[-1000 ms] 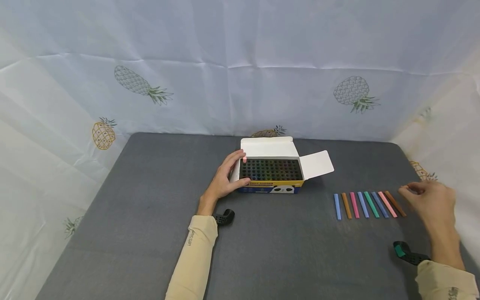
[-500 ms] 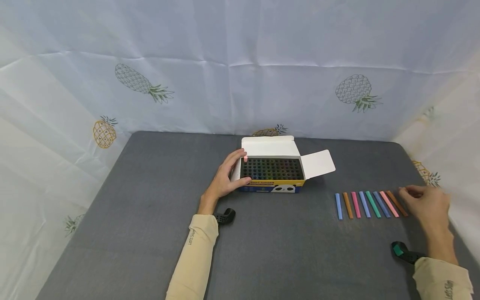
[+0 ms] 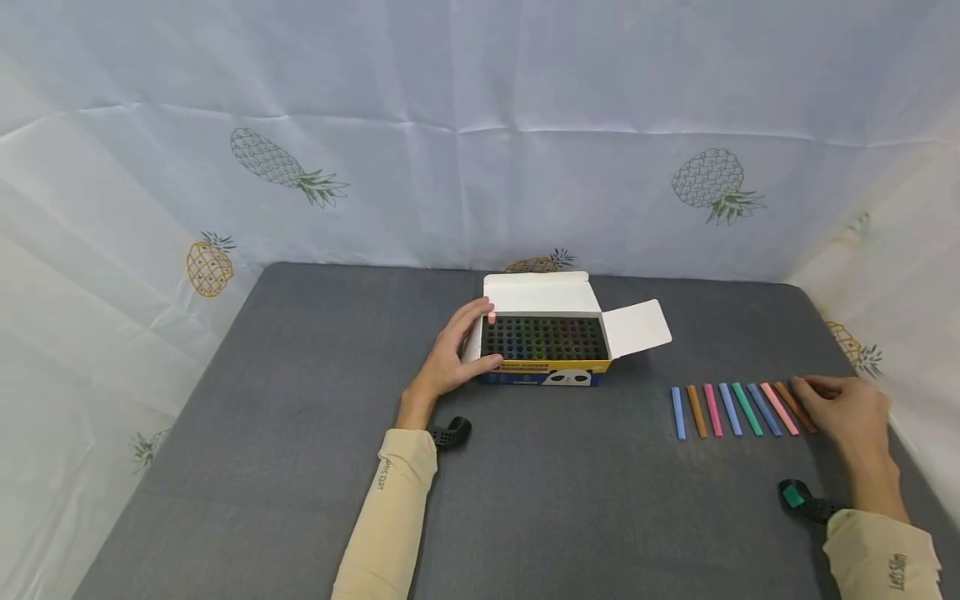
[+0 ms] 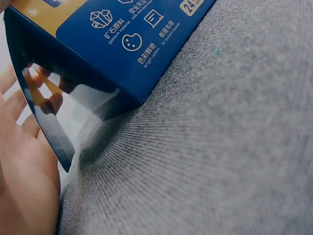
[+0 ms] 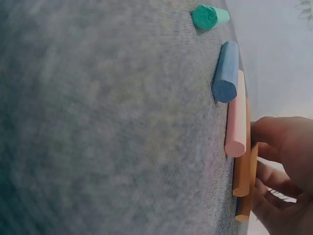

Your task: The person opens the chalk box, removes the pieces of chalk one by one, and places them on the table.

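Note:
My left hand [image 3: 447,354] grips the left end of an open chalk box [image 3: 555,367], thumb at the front and fingers toward the back. In the left wrist view the box's blue printed side [image 4: 117,54] and a bent flap [image 4: 36,107] show beside the hand. A pink chalk stick [image 3: 491,317] pokes up at the box's back left corner. My right hand [image 3: 851,412] pinches an orange-brown chalk stick [image 5: 247,200] at the right end of a chalk row. It lies close beside another orange-brown stick [image 5: 241,176]; the head view hides the held one behind the hand.
Blue [image 3: 678,413], orange [image 3: 697,412], magenta [image 3: 712,410] and further sticks, including green [image 3: 747,409] and pink [image 3: 779,409], lie side by side on the grey tabletop [image 3: 570,500]. The box's white side flap [image 3: 637,327] sticks out right. White curtains [image 3: 480,192] border the table.
My right hand has moved left and slightly down, closer to the right end of the chalk row. The left hand has stayed on the box.

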The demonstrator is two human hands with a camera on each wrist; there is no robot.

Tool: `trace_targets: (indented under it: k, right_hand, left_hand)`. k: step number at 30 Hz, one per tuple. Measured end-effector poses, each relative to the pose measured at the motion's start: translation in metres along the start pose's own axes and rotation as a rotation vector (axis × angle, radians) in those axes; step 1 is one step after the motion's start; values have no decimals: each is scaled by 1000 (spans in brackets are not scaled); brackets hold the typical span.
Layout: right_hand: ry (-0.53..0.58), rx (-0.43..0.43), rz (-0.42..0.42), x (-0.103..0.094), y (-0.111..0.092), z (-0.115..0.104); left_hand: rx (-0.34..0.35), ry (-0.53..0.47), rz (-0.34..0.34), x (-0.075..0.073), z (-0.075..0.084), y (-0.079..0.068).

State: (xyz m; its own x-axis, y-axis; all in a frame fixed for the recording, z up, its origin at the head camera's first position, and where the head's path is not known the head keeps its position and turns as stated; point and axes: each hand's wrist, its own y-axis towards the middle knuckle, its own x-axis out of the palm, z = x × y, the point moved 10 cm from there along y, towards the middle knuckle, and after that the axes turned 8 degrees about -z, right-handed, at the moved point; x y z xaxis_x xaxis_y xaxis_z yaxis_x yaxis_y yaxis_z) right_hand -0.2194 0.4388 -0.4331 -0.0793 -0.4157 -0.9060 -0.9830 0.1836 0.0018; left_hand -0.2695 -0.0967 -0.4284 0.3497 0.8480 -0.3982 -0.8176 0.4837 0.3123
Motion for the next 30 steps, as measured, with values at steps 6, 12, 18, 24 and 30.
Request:
trace_targets:
  k: [6,12,18,24,30]
  right_hand:
    - [-7,62,-66,5,2,4]
    - [11,112,-89,7,1,7]
    - [26,54,-5,-4,-1,-8]
    - [152,-4,147,-30,-1,-37]
    - [354,5,265,-47,0,-69]
  left_hand:
    - [21,-5,5,-1,-7,0]
    - [4,11,7,0,-9,0]
    - [-4,22,11,1,-9,0]
    - [13,11,12,-1,-9,-1]
    - [8,8,8,-1,-7,-1]
